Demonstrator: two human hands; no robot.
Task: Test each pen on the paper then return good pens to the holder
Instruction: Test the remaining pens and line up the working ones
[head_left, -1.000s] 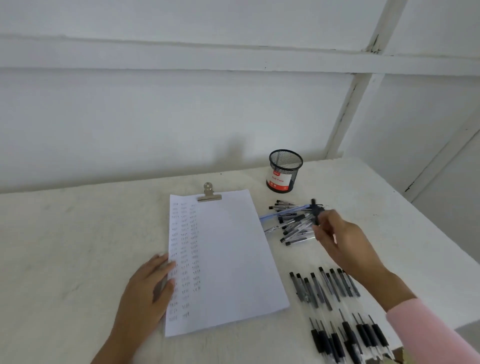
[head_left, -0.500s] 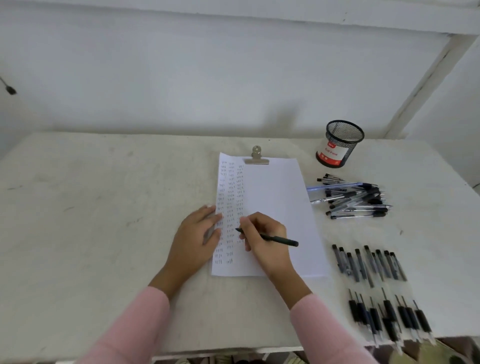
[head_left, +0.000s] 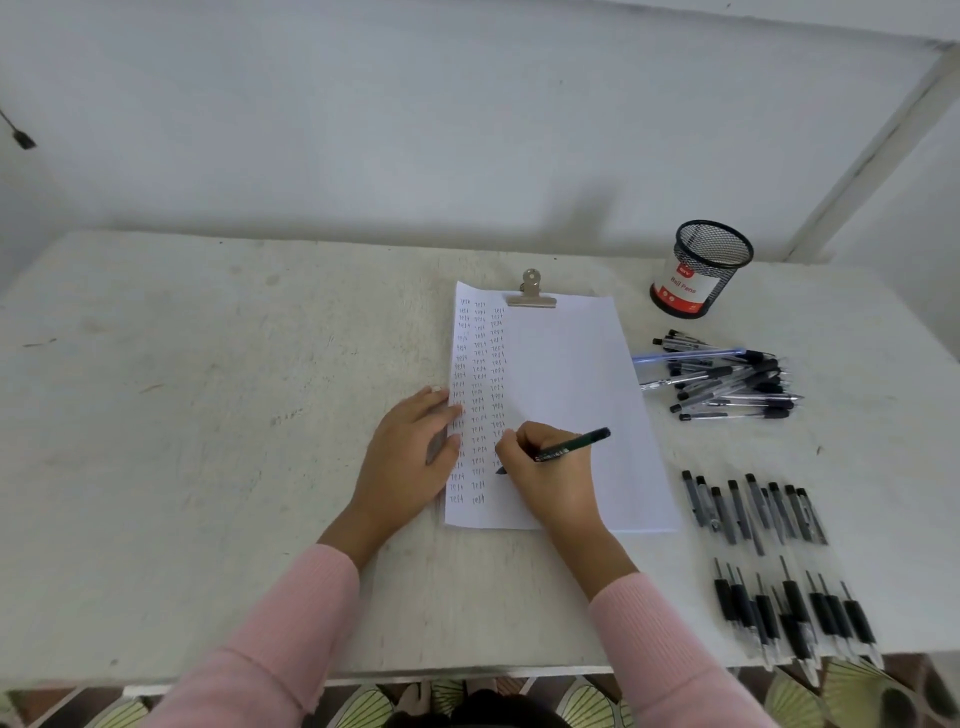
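Just below the middle of the frame, the right hand pinches a dark pen between curled fingers and thumb; the pen's tip is down on the white paper at the foot of the third column of small handwritten marks, and its back end slants up toward the right; the left hand lies flat with straight fingers, holding nothing, its fingertips pressing the paper's left edge beside the first column; the paper lies lengthwise at the centre of the pale table, with a metal clip on its top edge; the columns of marks run down its left part, while its right part is plain white; in the upper right of the frame the black mesh holder stands upright with a red and white label, well apart from both hands; below it, just right of the paper, a loose heap of pens lies crisscrossed; further down the right side more pens lie side by side in two tidy rows, an upper row and a lower row near the table's front edge; pink sleeves cover both forearms at the bottom of the frame
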